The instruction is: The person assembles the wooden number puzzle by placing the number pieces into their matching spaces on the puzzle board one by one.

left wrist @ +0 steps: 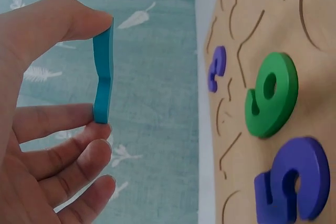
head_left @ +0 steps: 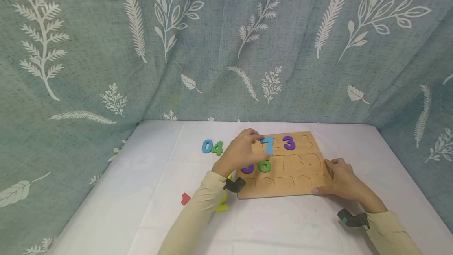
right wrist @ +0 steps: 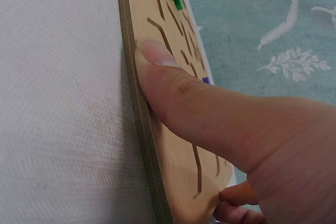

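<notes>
My left hand [head_left: 241,149] pinches a light-blue number 7 [head_left: 269,141] between thumb and fingertips. In the left wrist view the 7 [left wrist: 103,72] appears edge-on, apart from the wooden number board [head_left: 279,191]. At the board's near right corner my right hand [head_left: 341,182] grips it, the thumb [right wrist: 163,85] on the near edge and the fingers along the right side. Lying on the board are a purple 3 [head_left: 291,144], a green 6 [left wrist: 290,85] and a purple 5 [left wrist: 315,177]; the left hand partly covers the 5 in the head view.
Left of the board lie a blue 0 [head_left: 204,147] and a green 4 [head_left: 219,148] on the white cloth [head_left: 166,168]. Nearer me are a red piece [head_left: 185,198] and yellow pieces [head_left: 222,207], partly hidden by my left sleeve [head_left: 192,215]. A patterned curtain [head_left: 212,50] hangs behind.
</notes>
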`<action>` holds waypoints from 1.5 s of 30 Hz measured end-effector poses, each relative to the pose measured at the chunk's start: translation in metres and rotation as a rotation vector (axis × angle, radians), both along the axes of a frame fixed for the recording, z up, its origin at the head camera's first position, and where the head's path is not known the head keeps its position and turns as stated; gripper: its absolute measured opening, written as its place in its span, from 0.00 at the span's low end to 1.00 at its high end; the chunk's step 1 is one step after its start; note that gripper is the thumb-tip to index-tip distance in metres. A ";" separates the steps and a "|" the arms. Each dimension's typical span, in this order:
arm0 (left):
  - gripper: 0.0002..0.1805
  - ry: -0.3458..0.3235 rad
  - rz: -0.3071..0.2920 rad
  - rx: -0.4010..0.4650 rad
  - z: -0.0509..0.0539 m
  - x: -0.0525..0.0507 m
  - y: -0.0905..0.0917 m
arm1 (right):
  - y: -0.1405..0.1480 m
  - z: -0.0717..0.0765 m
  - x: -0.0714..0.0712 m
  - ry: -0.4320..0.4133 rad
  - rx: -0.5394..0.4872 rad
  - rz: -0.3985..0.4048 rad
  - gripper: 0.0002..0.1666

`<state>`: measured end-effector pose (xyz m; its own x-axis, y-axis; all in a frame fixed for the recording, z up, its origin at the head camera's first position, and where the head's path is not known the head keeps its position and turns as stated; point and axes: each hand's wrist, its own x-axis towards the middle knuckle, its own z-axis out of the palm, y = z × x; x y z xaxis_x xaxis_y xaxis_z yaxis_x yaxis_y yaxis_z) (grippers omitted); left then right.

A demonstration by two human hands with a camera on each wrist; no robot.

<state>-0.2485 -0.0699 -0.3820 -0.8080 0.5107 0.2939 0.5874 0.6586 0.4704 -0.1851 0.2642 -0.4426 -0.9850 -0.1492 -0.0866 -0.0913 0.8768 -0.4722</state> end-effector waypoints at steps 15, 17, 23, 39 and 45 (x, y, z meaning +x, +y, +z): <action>0.32 0.012 -0.036 -0.054 -0.009 -0.007 0.026 | -0.001 -0.002 -0.001 -0.002 0.001 -0.007 0.77; 0.32 0.014 -0.030 -0.069 -0.011 -0.008 0.028 | -0.001 -0.002 -0.001 0.000 0.000 -0.008 0.77; 0.34 -0.005 -0.031 -0.110 -0.015 -0.010 0.034 | -0.001 -0.002 0.000 0.029 -0.014 0.002 0.76; 0.31 -0.010 -0.066 -0.155 -0.034 -0.017 0.045 | 0.000 -0.001 0.001 0.040 -0.021 0.014 0.74; 0.29 -0.015 -0.068 -0.164 -0.042 -0.019 0.047 | 0.000 -0.002 0.002 0.044 -0.014 0.012 0.74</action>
